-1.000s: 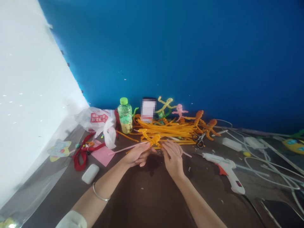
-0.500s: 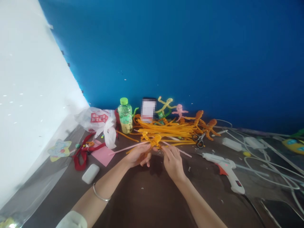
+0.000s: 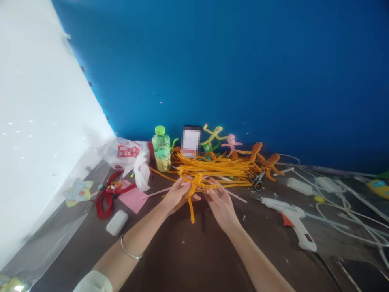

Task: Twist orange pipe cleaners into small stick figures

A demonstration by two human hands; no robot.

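Looked like a small handicraft workspace, set up on a dark tabletop (image 3: pixel 182 259) against a blue wall (image 3: pixel 231 65). Was shown as such by a heap of orange fuzzy stems (image 3: pixel 215 166), with bendy figures (image 3: pixel 231 140) in pink, yellow and orange behind and at the right end. Had scissors (image 3: pixel 257 177) beside the heap and a glue gun (image 3: pixel 293 219) lying to the right, near tangled white cables (image 3: pixel 364 203). Mixed in everyday belongings: a capped drink bottle (image 3: pixel 162 150), a plastic bag (image 3: pixel 140 165), a white case (image 3: pixel 117 223). Could not be settled as home or workshop.
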